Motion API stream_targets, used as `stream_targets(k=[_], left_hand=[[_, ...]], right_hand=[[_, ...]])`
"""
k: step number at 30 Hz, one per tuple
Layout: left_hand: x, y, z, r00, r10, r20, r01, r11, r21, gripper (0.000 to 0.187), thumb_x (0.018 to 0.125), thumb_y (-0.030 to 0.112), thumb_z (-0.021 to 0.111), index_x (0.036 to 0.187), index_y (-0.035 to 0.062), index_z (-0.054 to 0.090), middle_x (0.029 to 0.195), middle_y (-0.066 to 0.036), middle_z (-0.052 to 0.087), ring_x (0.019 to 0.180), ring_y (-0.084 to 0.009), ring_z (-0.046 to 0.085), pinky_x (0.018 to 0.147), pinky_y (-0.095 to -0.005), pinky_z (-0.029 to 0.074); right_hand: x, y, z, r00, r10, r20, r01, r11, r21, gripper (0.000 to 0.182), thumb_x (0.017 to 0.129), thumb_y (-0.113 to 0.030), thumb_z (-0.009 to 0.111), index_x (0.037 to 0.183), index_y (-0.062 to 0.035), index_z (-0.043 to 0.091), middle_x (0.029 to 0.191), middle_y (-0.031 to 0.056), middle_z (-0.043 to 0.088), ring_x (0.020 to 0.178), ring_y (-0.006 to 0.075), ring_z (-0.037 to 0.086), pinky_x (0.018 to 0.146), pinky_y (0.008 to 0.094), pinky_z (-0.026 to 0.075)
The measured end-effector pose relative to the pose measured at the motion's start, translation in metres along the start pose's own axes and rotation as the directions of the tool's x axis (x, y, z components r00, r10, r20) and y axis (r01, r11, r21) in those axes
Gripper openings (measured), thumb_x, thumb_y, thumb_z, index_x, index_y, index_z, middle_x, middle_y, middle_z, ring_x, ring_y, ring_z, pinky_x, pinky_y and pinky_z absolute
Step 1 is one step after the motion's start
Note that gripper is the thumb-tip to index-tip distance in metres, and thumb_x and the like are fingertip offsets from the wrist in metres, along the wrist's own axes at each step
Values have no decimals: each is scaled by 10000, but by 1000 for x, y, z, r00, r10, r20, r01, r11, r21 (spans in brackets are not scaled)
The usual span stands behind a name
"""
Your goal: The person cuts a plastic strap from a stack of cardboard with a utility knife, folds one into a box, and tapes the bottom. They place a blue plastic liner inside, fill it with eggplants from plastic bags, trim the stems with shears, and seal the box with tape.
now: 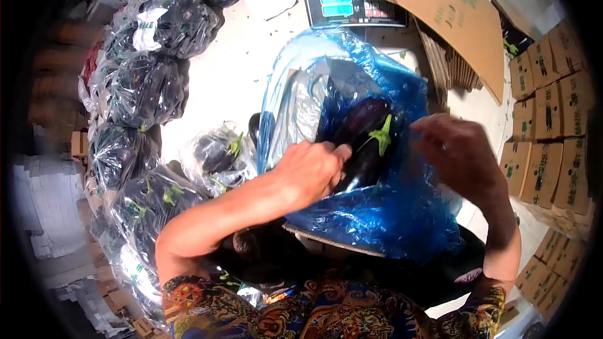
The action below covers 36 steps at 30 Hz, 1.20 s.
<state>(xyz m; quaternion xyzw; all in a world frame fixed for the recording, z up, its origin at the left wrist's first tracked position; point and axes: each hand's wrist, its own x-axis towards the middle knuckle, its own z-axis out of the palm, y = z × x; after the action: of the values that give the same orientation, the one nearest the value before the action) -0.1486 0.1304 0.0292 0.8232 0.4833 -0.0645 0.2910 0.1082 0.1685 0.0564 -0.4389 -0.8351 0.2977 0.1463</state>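
A blue plastic bag (pixel 402 220) lines an open carton in front of me, its rim spread wide. Inside lie dark purple eggplants; one eggplant (pixel 361 172) carries a green cap pointing up and right, and another eggplant (pixel 367 116) rests behind it. My left hand (pixel 314 166) reaches in from the left with fingers curled against the nearer eggplant, the fingertips partly hidden. Over the right rim hovers my right hand (pixel 452 150), slightly blurred, its bent fingers apart and nothing visible between them. Grey plastic film (pixel 298 107) lines the bag's left inside.
Several clear bags of eggplants (pixel 147 88) line the left side, with a smaller bagged eggplant (pixel 217 154) nearer the carton. A digital scale (pixel 348 3) stands behind. Flattened cardboard (pixel 440 19) leans at back right, and stacked printed cartons (pixel 546 113) rise on the right.
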Motion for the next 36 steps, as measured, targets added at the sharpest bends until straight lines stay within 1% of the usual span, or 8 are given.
stream_targets(k=[4, 8, 13, 19, 23, 26, 31, 36], left_hand=[[-31, 1, -32, 808, 219, -547, -313, 946, -84, 501, 805, 120, 752, 1243, 19, 531, 1044, -168, 610, 919, -321, 613, 758, -383, 527], [-14, -48, -35, 728, -65, -682, -11, 994, -105, 841, 774, 332, 792, 1440, 67, 351, 1396, -187, 393, 1230, -323, 468, 873, -407, 504], [24, -137, 6, 673, -334, -660, 114, 928, -354, 796, 758, 352, 787, 1361, -25, 429, 1165, -248, 575, 1124, -367, 555, 981, -430, 437], [31, -156, 17, 690, -497, -526, 166, 816, -554, 211, 821, 157, 690, 953, -7, 668, 615, -111, 581, 578, -226, 563, 627, -349, 479], [15, -144, 13, 715, -494, -495, 76, 758, -647, 104, 900, 91, 627, 894, -12, 611, 657, 20, 513, 613, -71, 445, 572, -250, 389], [0, -124, 4, 796, -400, -454, -46, 708, -705, 104, 930, 119, 604, 904, 21, 584, 747, 34, 523, 703, -52, 441, 649, -228, 377], [-28, -78, -9, 969, -206, -138, -47, 395, -917, 117, 935, 148, 607, 941, 31, 602, 839, -29, 647, 813, -121, 593, 783, -263, 466], [-32, -42, 16, 968, 243, 68, -130, 709, -693, 491, 889, 302, 674, 1247, 0, 525, 1189, -167, 577, 1143, -265, 561, 955, -378, 473]], right_hand=[[1, 29, -15, 975, 71, -210, -42, 989, 141, 279, 800, -68, 736, 1050, -19, 621, 878, 119, 655, 734, 234, 641, 652, 337, 525], [0, 66, 0, 987, 97, -131, -81, 990, 119, 314, 800, -89, 746, 1076, -23, 612, 898, 124, 647, 733, 228, 634, 641, 330, 513], [-18, 74, -2, 954, 241, 176, -246, 969, 7, 509, 757, -74, 767, 1220, -65, 554, 1128, 131, 615, 853, 234, 666, 770, 348, 560], [-60, 50, 9, 856, 326, 401, -242, 939, -246, 891, 622, -185, 849, 1389, -56, 415, 1454, 142, 406, 1076, 331, 620, 903, 385, 537], [-60, 24, 22, 762, 216, 610, -177, 976, -125, 900, 702, -129, 785, 1465, -81, 309, 1476, 206, 351, 1230, 348, 517, 1059, 407, 428], [-55, 6, 35, 855, 121, 505, -317, 891, 325, 880, 742, -173, 779, 1479, -96, 304, 1477, 241, 325, 1297, 421, 436, 1055, 453, 423], [-19, 17, 63, 999, -29, 25, 24, 985, 171, 877, 775, -223, 772, 1473, -50, 271, 1426, 253, 380, 1243, 435, 477, 1018, 461, 436], [42, 24, 112, 990, 129, -52, -125, 990, 63, 692, 776, -148, 721, 1380, -5, 414, 1304, 274, 502, 1142, 442, 550, 901, 481, 497]])
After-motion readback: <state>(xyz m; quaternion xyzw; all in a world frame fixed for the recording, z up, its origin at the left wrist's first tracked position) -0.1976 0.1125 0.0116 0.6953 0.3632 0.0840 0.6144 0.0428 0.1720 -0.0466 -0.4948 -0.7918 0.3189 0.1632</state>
